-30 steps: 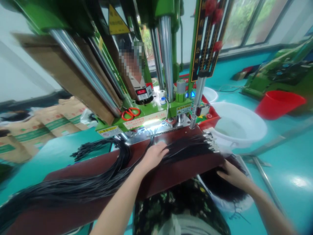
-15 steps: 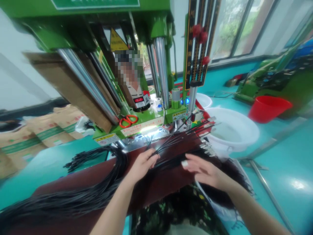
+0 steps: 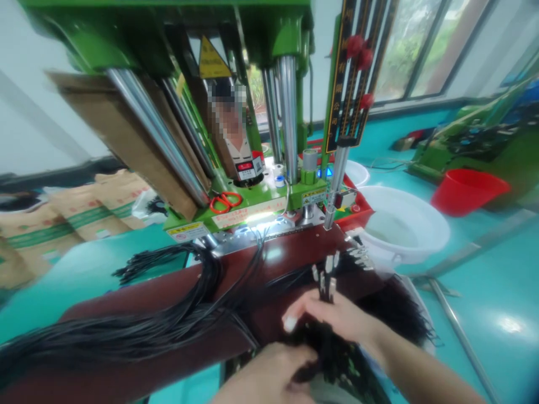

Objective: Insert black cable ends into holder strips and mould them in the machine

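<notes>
My right hand [image 3: 337, 320] is closed around a bunch of black cables [image 3: 326, 289] at the front edge of the brown work surface. Silvery connector ends [image 3: 328, 266] stick up above its fingers. Lower down and closer to me, my left hand [image 3: 278, 367] curls its fingers around the dark cables below the right hand, slightly blurred. A long bundle of black cables [image 3: 138, 336] lies across the brown surface [image 3: 168, 306] at the left. More cables with connectors [image 3: 360, 258] lie by the right hand.
A green press [image 3: 269, 205] stands behind the surface, with orange-handled scissors [image 3: 226, 202] on its base. To the right are a white tub [image 3: 438, 227], a red bucket [image 3: 467, 193] and a metal bar [image 3: 458, 325]. Paper sacks [image 3: 80, 219] stand at the left.
Both hands have come down toward me from the surface. The right hand, open before, now grips upright cables. The left hand has left the cable tips near the press.
</notes>
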`<action>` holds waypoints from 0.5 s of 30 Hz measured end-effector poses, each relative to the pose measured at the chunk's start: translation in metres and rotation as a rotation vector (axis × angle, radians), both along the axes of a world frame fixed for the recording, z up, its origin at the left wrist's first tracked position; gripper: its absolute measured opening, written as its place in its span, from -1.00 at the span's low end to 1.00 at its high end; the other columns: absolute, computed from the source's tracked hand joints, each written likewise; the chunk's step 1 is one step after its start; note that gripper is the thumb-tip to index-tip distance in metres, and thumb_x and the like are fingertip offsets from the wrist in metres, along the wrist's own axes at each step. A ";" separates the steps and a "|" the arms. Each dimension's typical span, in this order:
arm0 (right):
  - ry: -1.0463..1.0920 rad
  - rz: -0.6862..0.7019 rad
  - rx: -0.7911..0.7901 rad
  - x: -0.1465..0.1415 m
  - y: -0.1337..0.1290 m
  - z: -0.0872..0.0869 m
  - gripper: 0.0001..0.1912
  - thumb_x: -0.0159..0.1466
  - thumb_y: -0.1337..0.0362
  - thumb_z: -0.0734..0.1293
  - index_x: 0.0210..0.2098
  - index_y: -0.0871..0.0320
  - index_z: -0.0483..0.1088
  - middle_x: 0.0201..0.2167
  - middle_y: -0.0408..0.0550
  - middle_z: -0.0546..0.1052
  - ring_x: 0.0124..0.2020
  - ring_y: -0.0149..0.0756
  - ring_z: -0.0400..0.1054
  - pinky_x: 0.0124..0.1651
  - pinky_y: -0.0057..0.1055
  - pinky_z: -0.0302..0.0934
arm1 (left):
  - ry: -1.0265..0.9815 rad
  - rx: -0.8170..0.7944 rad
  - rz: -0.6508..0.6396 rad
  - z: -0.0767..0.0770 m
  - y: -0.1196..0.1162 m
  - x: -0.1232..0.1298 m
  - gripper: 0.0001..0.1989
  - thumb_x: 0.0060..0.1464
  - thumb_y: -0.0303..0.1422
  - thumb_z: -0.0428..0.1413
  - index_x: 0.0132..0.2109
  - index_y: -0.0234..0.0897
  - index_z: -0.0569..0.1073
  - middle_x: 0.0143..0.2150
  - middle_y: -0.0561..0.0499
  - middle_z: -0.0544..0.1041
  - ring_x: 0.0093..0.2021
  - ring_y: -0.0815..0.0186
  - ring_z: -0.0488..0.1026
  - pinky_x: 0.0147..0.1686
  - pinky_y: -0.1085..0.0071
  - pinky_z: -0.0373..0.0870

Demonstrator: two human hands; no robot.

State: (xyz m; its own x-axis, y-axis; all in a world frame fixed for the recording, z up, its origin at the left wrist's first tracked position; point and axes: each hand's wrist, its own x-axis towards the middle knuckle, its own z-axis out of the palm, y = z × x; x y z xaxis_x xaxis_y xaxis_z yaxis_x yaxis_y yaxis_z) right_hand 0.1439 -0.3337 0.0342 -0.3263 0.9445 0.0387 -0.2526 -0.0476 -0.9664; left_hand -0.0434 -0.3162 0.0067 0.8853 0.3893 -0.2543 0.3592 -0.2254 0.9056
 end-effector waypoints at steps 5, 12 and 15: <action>-0.109 -0.062 -0.211 -0.003 -0.009 -0.016 -0.70 0.15 0.13 0.32 -0.14 0.05 0.46 -0.14 -0.06 0.52 -0.15 -0.23 0.41 0.02 -0.20 0.21 | -0.548 -0.826 0.454 -0.007 -0.017 0.055 -0.67 -0.06 -0.13 0.16 -0.35 -0.31 0.29 -0.59 0.10 0.38 -0.65 0.49 0.29 -0.64 0.57 0.24; 0.245 -0.256 -0.160 0.026 0.011 0.004 -0.74 0.19 0.16 0.29 -0.23 0.18 0.49 -0.32 0.05 0.57 -0.19 -0.20 0.43 0.04 -0.17 0.16 | -0.521 -0.767 0.524 -0.009 -0.026 0.077 -0.66 0.04 -0.09 0.07 -0.35 -0.23 0.13 -0.72 0.26 0.20 -0.82 0.60 -0.03 -0.84 0.68 -0.13; 0.271 -0.287 -0.224 0.026 0.016 0.004 -0.78 0.16 0.18 0.32 -0.33 0.21 0.51 -0.36 0.03 0.57 -0.26 -0.23 0.45 -0.06 -0.26 0.23 | -0.578 -0.645 0.610 -0.004 -0.029 0.072 -0.68 0.06 -0.12 0.06 -0.35 -0.24 0.13 -0.70 0.24 0.24 -0.80 0.62 0.01 -0.81 0.67 -0.13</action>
